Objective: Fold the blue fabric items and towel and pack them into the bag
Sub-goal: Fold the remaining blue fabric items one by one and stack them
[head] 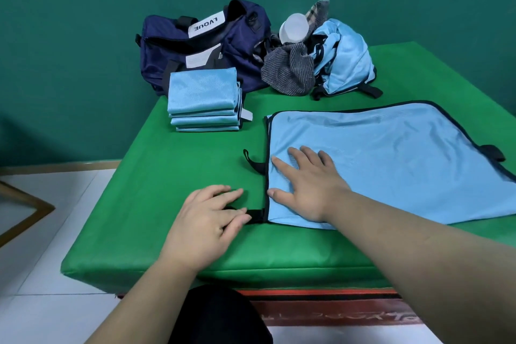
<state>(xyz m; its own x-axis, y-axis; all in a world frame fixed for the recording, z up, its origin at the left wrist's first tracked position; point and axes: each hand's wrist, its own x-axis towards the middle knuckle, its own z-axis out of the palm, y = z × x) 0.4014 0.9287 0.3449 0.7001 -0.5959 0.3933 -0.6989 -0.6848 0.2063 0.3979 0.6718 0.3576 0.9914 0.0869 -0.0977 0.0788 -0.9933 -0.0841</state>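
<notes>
Your right hand (307,190) presses flat, fingers straight, on the light blue fabric sheet (396,159). Your left hand (208,222) covers its black strap (256,215); I cannot tell its grip.

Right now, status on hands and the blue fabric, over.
Right hand flat on spread blue fabric. Left hand on its black strap, grip unclear. Folded stack in front of bag.

A plain indoor room with a green painted wall (83,36) and white tiled floor (55,232); a table (167,176) covered in green cloth stands against the wall.
</notes>
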